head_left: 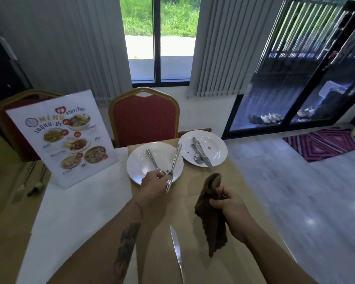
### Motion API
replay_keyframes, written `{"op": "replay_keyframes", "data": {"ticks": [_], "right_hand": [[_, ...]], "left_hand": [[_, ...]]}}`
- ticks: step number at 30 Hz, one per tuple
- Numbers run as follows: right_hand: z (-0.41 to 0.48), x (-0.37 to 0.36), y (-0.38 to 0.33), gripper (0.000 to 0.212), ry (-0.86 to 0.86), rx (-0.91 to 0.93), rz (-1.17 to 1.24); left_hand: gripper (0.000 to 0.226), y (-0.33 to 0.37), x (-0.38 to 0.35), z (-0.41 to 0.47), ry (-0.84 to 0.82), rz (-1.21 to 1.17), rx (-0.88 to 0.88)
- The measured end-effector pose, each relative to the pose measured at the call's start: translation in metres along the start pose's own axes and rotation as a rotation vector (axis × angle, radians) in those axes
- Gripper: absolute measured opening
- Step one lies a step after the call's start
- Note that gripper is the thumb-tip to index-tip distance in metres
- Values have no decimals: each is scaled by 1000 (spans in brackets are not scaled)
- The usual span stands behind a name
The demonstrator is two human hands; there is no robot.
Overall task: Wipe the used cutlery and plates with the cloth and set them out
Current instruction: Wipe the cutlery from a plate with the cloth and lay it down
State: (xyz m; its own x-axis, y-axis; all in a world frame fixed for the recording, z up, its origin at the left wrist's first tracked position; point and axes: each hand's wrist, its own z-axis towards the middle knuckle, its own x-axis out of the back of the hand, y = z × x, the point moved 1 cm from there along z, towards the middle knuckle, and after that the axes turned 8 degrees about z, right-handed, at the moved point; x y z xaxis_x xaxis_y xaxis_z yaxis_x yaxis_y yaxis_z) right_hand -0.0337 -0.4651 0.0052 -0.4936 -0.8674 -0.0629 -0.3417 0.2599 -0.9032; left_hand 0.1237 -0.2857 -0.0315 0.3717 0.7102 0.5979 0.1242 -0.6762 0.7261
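Left hand grips fork; right hand holds cloth

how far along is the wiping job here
Apparently done: one knife lies apart on the table. In hand: the left hand grips the fork on the near plate; the right hand holds the cloth. Left: the spoon, both stained plates, and the cutlery on the far plate.

Red chair, window, blinds.
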Motion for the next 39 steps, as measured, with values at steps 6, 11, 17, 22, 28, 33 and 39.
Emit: {"op": "replay_keyframes", "data": {"ticks": [6,11,17,22,28,33,39], "right_hand": [[-21,-13,-5,19,-128,8,217],[-30,-4,-2,18,42,36,364],[-31,18,-21,25,133,52,517],[-36,37,-30,27,149,160,336],[-62,10,-37,15,-265,247,-437],[-69,-45,-6,26,-361,149,-203],[-67,-84,14,30,-201,133,71]], "left_hand": [[19,19,-25,-76,-72,65,-310],[13,23,-36,-122,-49,244,-407],[18,24,-9,-146,9,269,-352],[19,26,22,-147,173,184,-324],[19,48,52,-136,172,212,-418],[9,57,65,-127,155,162,-477],[13,27,74,-119,38,-114,-337]]}}
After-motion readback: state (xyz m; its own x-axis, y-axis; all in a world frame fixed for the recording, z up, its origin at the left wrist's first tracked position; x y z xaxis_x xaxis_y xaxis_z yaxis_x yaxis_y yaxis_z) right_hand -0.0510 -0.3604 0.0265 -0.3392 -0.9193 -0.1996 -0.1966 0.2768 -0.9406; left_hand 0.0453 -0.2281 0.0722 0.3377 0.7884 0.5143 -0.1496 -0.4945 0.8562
